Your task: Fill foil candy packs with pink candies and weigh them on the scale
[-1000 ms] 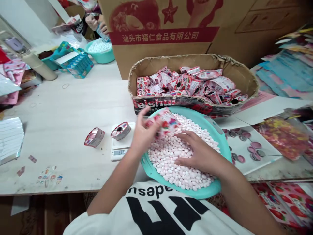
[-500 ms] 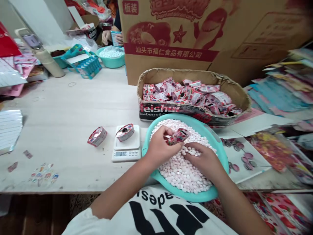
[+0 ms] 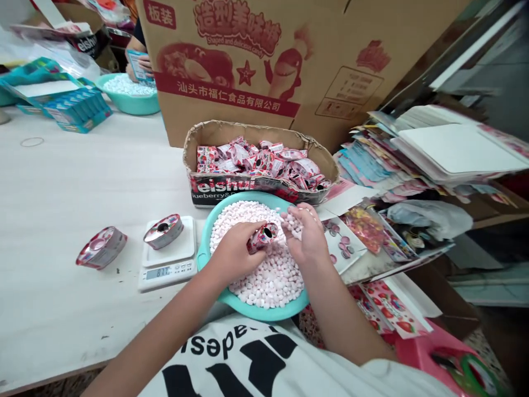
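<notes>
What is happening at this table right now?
A person sits at a white table with a teal basin of small pink-white candies. The left hand holds a small round candy case over the basin, its hole facing up. The right hand holds a scoop of candies beside it. A similar case sits on a small scale, another case lies on the table, and a cardboard tray holds many more.

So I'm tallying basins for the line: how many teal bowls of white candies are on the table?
2. One teal bowl sits at the near edge under the person's hands, beside the scale. The other bowl is at the far left, by another person's hand. More could be hidden behind the big carton.
</notes>
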Available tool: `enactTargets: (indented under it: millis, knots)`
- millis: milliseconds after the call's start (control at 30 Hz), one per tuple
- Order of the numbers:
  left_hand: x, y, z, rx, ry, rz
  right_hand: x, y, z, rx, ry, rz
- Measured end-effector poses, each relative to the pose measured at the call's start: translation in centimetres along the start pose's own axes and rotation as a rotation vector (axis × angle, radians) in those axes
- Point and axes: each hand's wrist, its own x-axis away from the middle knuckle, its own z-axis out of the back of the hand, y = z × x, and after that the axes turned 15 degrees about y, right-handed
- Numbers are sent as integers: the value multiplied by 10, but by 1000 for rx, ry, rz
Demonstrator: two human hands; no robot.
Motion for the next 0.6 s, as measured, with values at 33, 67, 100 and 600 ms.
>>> enactTargets:
  millis: [33,67,100,600]
  knots:
    - [1,0,0,-16,-14,-23,3,0,-6,-45,0,-17]
    - [1,0,0,-32,-21,-45,6,0,-12,-83,-7,-25]
    - [2,-1,-1,-45,-22,-62,9,2,-17,-116,-16,-33]
    - [3,-6,-3,-64,33,-147,26,14,-26,-176,-102,211]
